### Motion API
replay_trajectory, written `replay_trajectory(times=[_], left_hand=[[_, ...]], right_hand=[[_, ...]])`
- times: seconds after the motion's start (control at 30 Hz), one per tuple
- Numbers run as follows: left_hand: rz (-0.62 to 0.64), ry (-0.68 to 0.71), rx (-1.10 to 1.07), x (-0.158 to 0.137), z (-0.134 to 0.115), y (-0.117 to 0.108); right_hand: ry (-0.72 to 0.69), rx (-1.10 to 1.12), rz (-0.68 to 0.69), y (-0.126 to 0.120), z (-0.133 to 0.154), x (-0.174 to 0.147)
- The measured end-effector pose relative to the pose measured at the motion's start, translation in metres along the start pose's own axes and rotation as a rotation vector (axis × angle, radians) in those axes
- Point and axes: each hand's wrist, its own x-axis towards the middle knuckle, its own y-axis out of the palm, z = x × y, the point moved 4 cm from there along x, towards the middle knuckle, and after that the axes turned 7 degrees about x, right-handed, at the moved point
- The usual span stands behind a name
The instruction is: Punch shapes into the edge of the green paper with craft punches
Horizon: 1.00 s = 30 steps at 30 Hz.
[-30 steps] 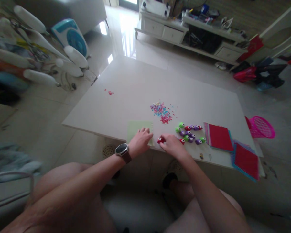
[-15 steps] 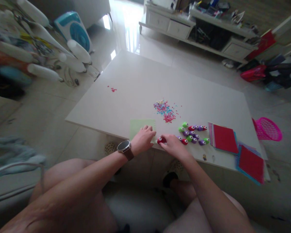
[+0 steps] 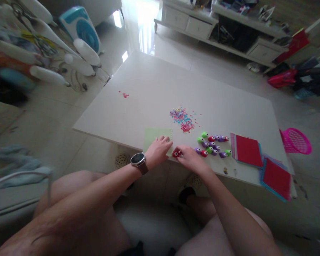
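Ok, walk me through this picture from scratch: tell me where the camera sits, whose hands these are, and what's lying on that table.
The camera sits on a person's head, looking forward and down, so the two bare arms are that person's own. The left hand, with a watch on its wrist, presses on a pale green sheet at the near edge of the white table. The right hand holds a small red punch against that sheet's edge. Beside it lie more small punches in green, purple and red, a heap of coloured paper bits, and stacks of red paper. A pink basket stands past the table.
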Motion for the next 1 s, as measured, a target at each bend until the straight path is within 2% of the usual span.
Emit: replay_trajectory(times=[0.13, 0.43, 1.0], left_hand=[[0.01, 0.011, -0.01, 0.0009, 0.0009, -0.0011], [0.006, 0.01, -0.032, 0.0019, 0.0023, -0.0029], [-0.002, 0.025, -0.027, 0.0022, 0.0025, -0.0031]], right_hand=[[0.06, 0.143, -0.005, -0.0034, 0.0005, 0.0008], [0.123, 0.268, 0.029, -0.0045, -0.0037, 0.0044], [0.128, 0.261, 0.069, -0.0061, -0.0001, 0.0039]])
